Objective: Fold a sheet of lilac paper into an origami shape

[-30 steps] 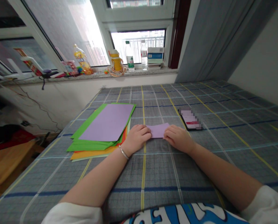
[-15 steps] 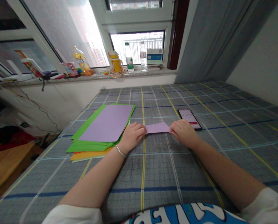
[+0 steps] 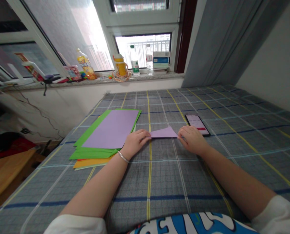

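Observation:
A small folded piece of purple paper (image 3: 163,132) lies on the checked cloth between my hands, its upper edge slanting up to a point on the right. My left hand (image 3: 136,142) pinches its left end between thumb and fingers. At the right end, the fingertips of my right hand (image 3: 191,139) close on its corner. Beside my left hand rests a stack of coloured paper, with a purple sheet (image 3: 110,128) on top and green sheets (image 3: 93,152) beneath. A phone (image 3: 198,124) with a lit screen lies just beyond my right hand.
The grey checked cloth (image 3: 166,178) covers the whole surface up to the wall. On the windowsill stand a yellow flask (image 3: 120,66), a green-capped bottle (image 3: 134,61), a clear bottle (image 3: 149,60) and boxes (image 3: 161,60). A wooden stool (image 3: 10,172) is at lower left.
My left hand has shifted slightly left along the paper. The strip now looks more like a narrow triangle, tapering toward my left hand. The right hand has barely moved.

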Tool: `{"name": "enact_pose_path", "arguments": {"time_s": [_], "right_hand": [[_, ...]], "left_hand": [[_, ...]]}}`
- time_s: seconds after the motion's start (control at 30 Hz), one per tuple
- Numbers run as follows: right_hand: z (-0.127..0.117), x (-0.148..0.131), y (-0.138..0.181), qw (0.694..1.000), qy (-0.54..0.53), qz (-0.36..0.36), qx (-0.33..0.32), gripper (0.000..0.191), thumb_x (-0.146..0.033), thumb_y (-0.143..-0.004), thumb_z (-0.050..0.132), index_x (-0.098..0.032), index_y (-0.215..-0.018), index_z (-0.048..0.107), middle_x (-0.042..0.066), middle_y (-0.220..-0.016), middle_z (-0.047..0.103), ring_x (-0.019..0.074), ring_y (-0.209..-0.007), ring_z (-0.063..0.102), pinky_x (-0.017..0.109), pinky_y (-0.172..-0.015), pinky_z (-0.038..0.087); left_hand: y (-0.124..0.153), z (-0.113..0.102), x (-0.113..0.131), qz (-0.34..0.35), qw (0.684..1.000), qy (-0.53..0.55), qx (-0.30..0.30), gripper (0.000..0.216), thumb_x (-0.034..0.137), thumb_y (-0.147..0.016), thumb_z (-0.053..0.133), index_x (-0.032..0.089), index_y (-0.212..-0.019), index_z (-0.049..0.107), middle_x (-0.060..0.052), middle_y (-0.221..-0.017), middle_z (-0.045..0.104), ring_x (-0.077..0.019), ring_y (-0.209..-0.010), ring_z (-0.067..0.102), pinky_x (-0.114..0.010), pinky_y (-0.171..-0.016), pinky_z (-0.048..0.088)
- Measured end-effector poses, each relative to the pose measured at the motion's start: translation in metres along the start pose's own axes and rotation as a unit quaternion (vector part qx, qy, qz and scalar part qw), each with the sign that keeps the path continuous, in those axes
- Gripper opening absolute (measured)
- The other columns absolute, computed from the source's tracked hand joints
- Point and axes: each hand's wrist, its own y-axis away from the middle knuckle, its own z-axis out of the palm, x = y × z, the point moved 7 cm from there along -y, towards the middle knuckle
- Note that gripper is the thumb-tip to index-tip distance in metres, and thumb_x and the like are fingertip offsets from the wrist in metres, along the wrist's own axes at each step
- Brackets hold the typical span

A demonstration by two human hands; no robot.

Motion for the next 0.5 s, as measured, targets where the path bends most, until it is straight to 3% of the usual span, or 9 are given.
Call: {"name": "enact_pose_path", "arguments": {"time_s": [0.13,0.23,0.33,0.5], "right_hand": [[0.006,-0.003,0.001,0.998,-0.061,0.029,-0.011,0.014,-0.030,-0.089,0.052,-0.020,-0.095,0.059,0.010,-0.109,0.063,0.0237,-0.102,0.057,0.039,-0.088,0.043],[0.016,-0.007,0.002,0.996,-0.072,0.042,-0.038,0.030,-0.035,-0.088,0.055,-0.020,-0.114,0.057,0.013,-0.132,0.055,0.0257,-0.118,0.052,0.043,-0.097,0.043],[0.028,-0.008,0.005,0.994,-0.057,0.055,-0.078,0.049,-0.039,-0.087,0.057,-0.019,-0.131,0.050,0.014,-0.144,0.046,0.0281,-0.128,0.046,0.048,-0.102,0.041],[0.042,-0.004,0.011,0.988,-0.038,0.070,-0.131,0.062,-0.041,-0.086,0.058,-0.017,-0.140,0.044,0.017,-0.148,0.041,0.0307,-0.133,0.041,0.050,-0.106,0.038]], "left_hand": [[-0.001,0.003,-0.001,-0.040,0.999,-0.005,-0.017,0.031,0.034,-0.097,0.043,0.018,-0.085,0.066,-0.004,-0.086,0.068,-0.0153,-0.081,0.064,-0.028,-0.077,0.051],[-0.002,0.005,0.002,-0.055,0.998,0.012,-0.012,0.025,0.032,-0.095,0.048,0.018,-0.085,0.067,-0.003,-0.084,0.068,-0.0156,-0.080,0.064,-0.030,-0.077,0.052],[-0.002,0.010,0.001,-0.079,0.994,0.077,0.016,0.014,0.027,-0.089,0.056,0.020,-0.097,0.066,-0.003,-0.095,0.067,-0.0150,-0.085,0.063,-0.029,-0.076,0.054],[0.006,0.030,-0.020,-0.186,0.959,0.205,0.053,0.049,0.015,-0.075,0.068,0.019,-0.122,0.054,-0.010,-0.123,0.056,-0.0095,-0.075,0.061,-0.027,-0.068,0.056]]}}
